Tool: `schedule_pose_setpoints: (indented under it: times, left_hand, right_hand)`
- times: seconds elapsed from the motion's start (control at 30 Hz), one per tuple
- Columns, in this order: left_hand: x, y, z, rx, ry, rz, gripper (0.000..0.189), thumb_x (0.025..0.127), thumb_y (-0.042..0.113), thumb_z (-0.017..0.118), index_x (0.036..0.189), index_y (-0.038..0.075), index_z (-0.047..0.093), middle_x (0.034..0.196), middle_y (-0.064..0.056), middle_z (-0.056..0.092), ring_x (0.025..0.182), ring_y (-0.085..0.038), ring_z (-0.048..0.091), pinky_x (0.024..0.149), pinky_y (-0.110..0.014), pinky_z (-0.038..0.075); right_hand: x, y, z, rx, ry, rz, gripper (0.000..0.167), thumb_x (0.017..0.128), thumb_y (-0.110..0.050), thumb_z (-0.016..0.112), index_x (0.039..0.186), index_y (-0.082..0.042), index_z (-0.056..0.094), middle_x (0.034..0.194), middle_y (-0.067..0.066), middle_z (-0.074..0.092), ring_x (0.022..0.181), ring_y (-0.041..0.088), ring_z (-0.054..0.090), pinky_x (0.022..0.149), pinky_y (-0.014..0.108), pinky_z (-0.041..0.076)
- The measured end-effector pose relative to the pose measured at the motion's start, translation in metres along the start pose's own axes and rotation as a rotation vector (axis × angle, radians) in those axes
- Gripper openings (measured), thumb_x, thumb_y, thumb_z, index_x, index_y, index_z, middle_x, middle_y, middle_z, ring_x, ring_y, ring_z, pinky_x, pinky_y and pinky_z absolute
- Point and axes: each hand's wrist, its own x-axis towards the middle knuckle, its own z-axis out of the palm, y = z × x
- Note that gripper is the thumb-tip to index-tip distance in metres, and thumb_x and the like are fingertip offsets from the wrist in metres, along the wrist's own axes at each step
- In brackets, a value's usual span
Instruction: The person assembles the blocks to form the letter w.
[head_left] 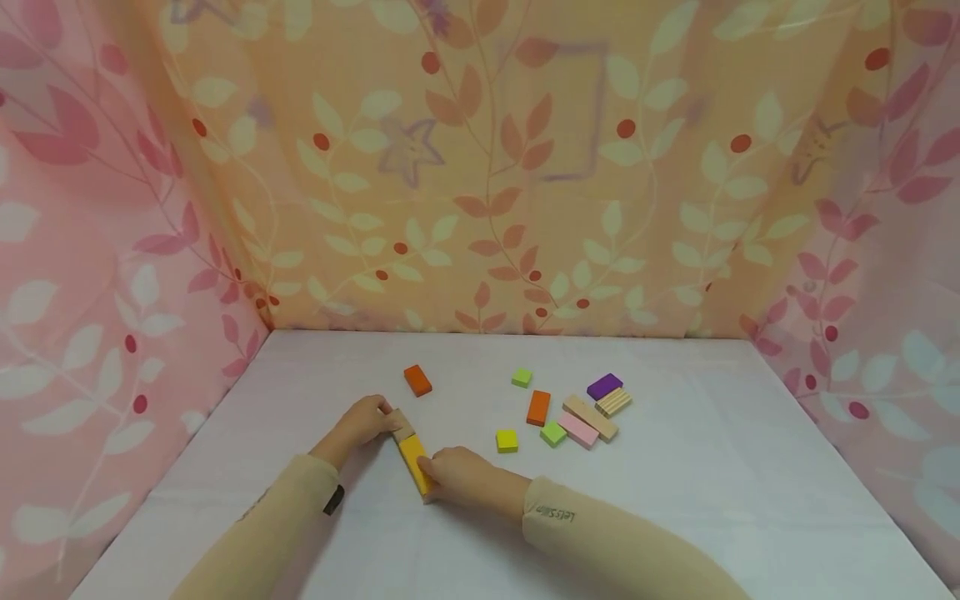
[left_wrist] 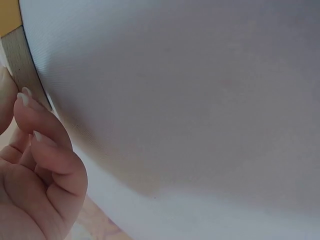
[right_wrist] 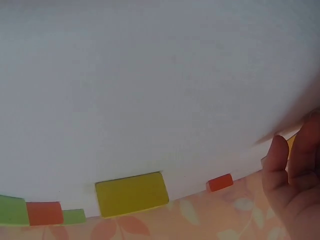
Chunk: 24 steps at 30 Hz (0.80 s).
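Observation:
A long plain wooden block [head_left: 403, 427] lies on the table with an orange-yellow block [head_left: 414, 458] along its top. My left hand [head_left: 366, 421] pinches the bare far end of the wood between thumb and fingers; the left wrist view shows the curled fingers beside the wooden block [left_wrist: 21, 62]. At the near end, my right hand [head_left: 468, 473] grips the orange-yellow block, thumb on its upper face. Part of that end is covered by the hand. In the right wrist view, only a sliver of the orange-yellow block [right_wrist: 291, 144] shows behind the fingers.
Right of the hands lie a yellow block [head_left: 507, 441], green blocks [head_left: 553, 433], an orange block [head_left: 537, 408], a pink block [head_left: 578, 430], a wooden block [head_left: 581, 410], a ridged wooden piece [head_left: 614, 402] and a purple block [head_left: 604, 386]. Another orange block [head_left: 417, 380] lies farther back. Patterned curtains [head_left: 480, 208] surround the table.

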Motion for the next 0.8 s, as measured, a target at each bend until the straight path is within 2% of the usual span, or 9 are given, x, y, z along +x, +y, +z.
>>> schedule_pose_setpoints:
  times: [0.23,0.4,0.63,0.8]
  left_hand:
    - [0.0024,0.0029,0.0017,-0.047,0.002,0.010,0.027,0.090,0.014,0.069,0.109,-0.004,0.059,0.090,-0.011,0.057,0.068,-0.019,0.051,0.058,-0.027,0.044]
    - [0.0014,0.0004,0.0041,-0.069,-0.001,-0.003,0.027,0.092,0.014,0.067,0.111,-0.003,0.058,0.090,-0.011,0.057,0.066,-0.018,0.050,0.056,-0.026,0.044]
    - [-0.0001,-0.0026,0.0050,-0.074,0.015,0.065,0.028,0.091,0.015,0.068,0.110,-0.003,0.058,0.086,-0.010,0.056,0.055,-0.015,0.047,0.051,-0.026,0.043]
    - [-0.0004,-0.0021,0.0057,-0.092,0.011,0.061,0.029,0.091,0.015,0.068,0.112,-0.003,0.058,0.085,-0.010,0.055,0.054,-0.015,0.045,0.051,-0.026,0.043]
  right_hand:
    - [0.0008,-0.0071,-0.0007,0.006,0.018,0.048,0.055,0.083,-0.036,0.076,0.129,-0.008,0.062,0.083,-0.004,0.064,0.068,0.004,0.052,0.070,0.016,0.047]
    - [0.0006,-0.0072,-0.0001,0.006,0.016,0.045,0.057,0.084,-0.037,0.075,0.133,-0.010,0.060,0.090,-0.003,0.067,0.074,0.003,0.056,0.072,0.016,0.048]
    - [-0.0001,-0.0063,0.0000,-0.017,0.010,0.040,0.057,0.085,-0.038,0.073,0.133,-0.011,0.059,0.096,-0.002,0.068,0.081,0.005,0.060,0.077,0.018,0.048]
    - [0.0001,-0.0049,0.0015,-0.041,0.029,0.005,0.057,0.085,-0.038,0.073,0.133,-0.010,0.060,0.098,-0.001,0.069,0.082,0.005,0.061,0.076,0.017,0.049]
